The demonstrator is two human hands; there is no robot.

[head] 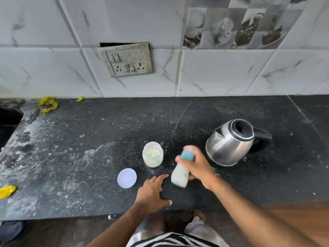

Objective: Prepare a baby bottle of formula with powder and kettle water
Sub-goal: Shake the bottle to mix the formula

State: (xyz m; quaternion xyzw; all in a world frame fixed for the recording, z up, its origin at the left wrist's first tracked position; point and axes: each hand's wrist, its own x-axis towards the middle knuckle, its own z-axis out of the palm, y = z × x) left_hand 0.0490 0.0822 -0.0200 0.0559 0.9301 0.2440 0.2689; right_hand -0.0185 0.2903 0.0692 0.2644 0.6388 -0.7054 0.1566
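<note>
Above the dark countertop (89, 157), beside the kettle (231, 142), the right hand (197, 165) grips the capped baby bottle (180, 175) mid-body, tilted and blurred; the left hand (153, 192) rests open. Light, smooth plastic, likely slippery

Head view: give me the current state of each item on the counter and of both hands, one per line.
Baby bottle: capped, holding milky liquid, tilted, motion-blurred.
Right hand: gripping the bottle.
Left hand: open, flat on the counter.
Powder jar: upright, lid off.
Jar lid: lying on the counter, apart from the jar.
Kettle: upright, lid closed, nobody holding it.
</note>
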